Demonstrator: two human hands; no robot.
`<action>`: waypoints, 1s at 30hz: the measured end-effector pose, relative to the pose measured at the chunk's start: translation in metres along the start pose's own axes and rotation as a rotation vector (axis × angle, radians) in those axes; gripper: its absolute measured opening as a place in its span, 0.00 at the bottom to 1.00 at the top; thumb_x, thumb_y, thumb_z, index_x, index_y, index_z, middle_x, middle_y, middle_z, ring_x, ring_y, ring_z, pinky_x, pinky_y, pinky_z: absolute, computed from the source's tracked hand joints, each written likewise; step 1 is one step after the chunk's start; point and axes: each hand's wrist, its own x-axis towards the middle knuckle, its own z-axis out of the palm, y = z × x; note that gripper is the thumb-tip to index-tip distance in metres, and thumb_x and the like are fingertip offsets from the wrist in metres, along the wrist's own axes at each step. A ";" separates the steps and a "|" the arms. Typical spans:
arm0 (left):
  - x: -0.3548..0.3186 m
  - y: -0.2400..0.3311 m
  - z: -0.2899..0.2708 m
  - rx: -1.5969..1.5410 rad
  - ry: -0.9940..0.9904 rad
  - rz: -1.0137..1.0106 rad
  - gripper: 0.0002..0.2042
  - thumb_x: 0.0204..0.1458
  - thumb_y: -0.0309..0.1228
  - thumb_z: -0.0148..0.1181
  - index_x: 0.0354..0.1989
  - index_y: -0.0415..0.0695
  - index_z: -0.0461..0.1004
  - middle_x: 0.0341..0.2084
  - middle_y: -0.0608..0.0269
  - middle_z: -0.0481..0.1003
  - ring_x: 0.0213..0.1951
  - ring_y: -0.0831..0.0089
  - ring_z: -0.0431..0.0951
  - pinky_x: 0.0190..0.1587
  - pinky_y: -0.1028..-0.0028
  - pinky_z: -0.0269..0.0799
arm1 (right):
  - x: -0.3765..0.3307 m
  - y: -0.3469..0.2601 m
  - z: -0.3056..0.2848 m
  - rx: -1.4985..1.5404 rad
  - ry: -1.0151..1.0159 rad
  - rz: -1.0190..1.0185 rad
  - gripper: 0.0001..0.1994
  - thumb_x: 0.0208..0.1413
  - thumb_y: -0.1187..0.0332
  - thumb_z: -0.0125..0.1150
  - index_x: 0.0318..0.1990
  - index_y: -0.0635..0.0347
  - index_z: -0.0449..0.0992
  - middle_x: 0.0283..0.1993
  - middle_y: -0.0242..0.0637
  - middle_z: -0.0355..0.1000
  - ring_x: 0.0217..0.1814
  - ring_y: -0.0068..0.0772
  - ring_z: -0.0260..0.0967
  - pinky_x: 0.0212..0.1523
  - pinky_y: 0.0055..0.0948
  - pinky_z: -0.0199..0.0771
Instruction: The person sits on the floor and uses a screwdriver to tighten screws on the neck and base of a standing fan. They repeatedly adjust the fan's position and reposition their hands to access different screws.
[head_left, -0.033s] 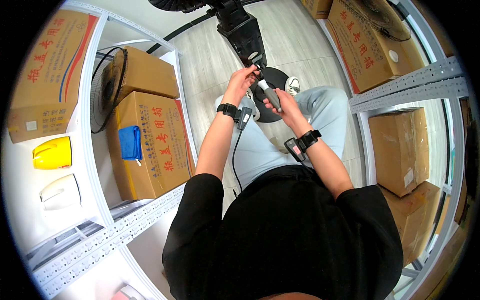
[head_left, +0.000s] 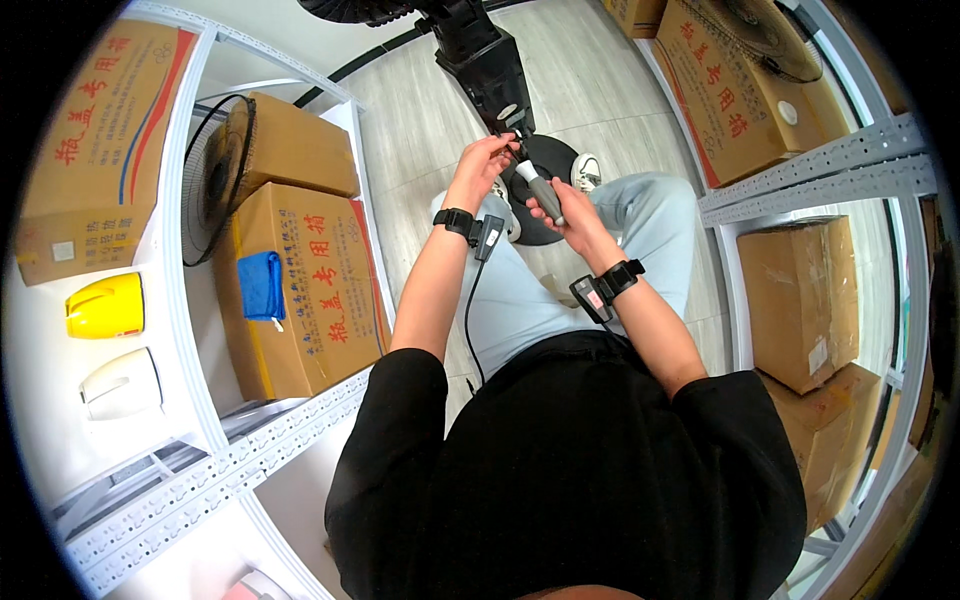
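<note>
In my right hand (head_left: pixel 572 212), fingers wrapped round it, is a screwdriver (head_left: pixel 543 190) with a grey handle and a white collar. It tilts up and left toward the lower end of a black upright post (head_left: pixel 487 85). My left hand (head_left: pixel 484 163) is pinched close to the screwdriver's front end, at the foot of the post. What its fingertips grip there is too small to make out. A round black base (head_left: pixel 548 160) lies on the floor under both hands, between my shoes.
Shelving with cardboard boxes (head_left: pixel 300 290), a black fan grille (head_left: pixel 215 175), a blue cloth (head_left: pixel 261 285) and yellow (head_left: pixel 105 305) and white kettle-like (head_left: pixel 122 385) items stands left. More boxes (head_left: pixel 800 300) and another grille (head_left: pixel 765 35) fill the right shelves. A cable (head_left: pixel 468 325) hangs from my left wrist device.
</note>
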 end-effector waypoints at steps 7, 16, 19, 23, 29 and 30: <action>-0.001 -0.001 0.002 0.158 0.119 0.039 0.06 0.53 0.27 0.60 0.35 0.37 0.74 0.29 0.60 0.77 0.27 0.78 0.73 0.29 0.82 0.67 | -0.004 0.006 0.012 -0.661 0.265 -0.437 0.19 0.61 0.54 0.50 0.48 0.61 0.68 0.37 0.39 0.75 0.36 0.25 0.74 0.31 0.21 0.72; 0.000 0.002 0.000 0.150 0.109 -0.002 0.08 0.53 0.29 0.59 0.38 0.37 0.74 0.28 0.61 0.77 0.28 0.79 0.73 0.30 0.82 0.67 | 0.008 0.016 0.000 -1.041 0.351 -0.769 0.18 0.60 0.55 0.54 0.48 0.59 0.70 0.32 0.32 0.73 0.32 0.21 0.73 0.27 0.19 0.69; 0.000 -0.001 0.001 0.127 0.115 0.022 0.07 0.53 0.27 0.59 0.38 0.37 0.75 0.28 0.61 0.77 0.28 0.79 0.73 0.30 0.82 0.67 | -0.001 0.007 0.010 -0.382 0.189 -0.302 0.17 0.59 0.55 0.55 0.46 0.59 0.70 0.31 0.32 0.74 0.31 0.23 0.73 0.26 0.19 0.69; 0.000 0.001 -0.001 -0.006 -0.037 0.006 0.06 0.51 0.29 0.63 0.33 0.40 0.75 0.26 0.65 0.76 0.25 0.81 0.72 0.28 0.82 0.67 | -0.007 -0.006 0.006 0.066 -0.033 0.028 0.19 0.59 0.55 0.55 0.48 0.62 0.69 0.36 0.37 0.74 0.33 0.25 0.73 0.31 0.23 0.74; 0.001 0.001 0.000 0.083 0.050 0.008 0.06 0.52 0.26 0.60 0.36 0.38 0.76 0.28 0.62 0.77 0.27 0.80 0.73 0.30 0.82 0.68 | -0.004 0.005 0.014 -0.778 0.325 -0.517 0.19 0.59 0.53 0.53 0.49 0.57 0.68 0.35 0.35 0.75 0.32 0.24 0.73 0.31 0.23 0.71; 0.000 0.000 0.000 0.055 0.051 0.007 0.06 0.53 0.26 0.60 0.36 0.38 0.75 0.29 0.62 0.77 0.28 0.79 0.73 0.31 0.82 0.68 | -0.005 0.000 0.015 -0.498 0.216 -0.257 0.18 0.60 0.53 0.52 0.49 0.56 0.69 0.35 0.34 0.75 0.32 0.23 0.73 0.30 0.21 0.70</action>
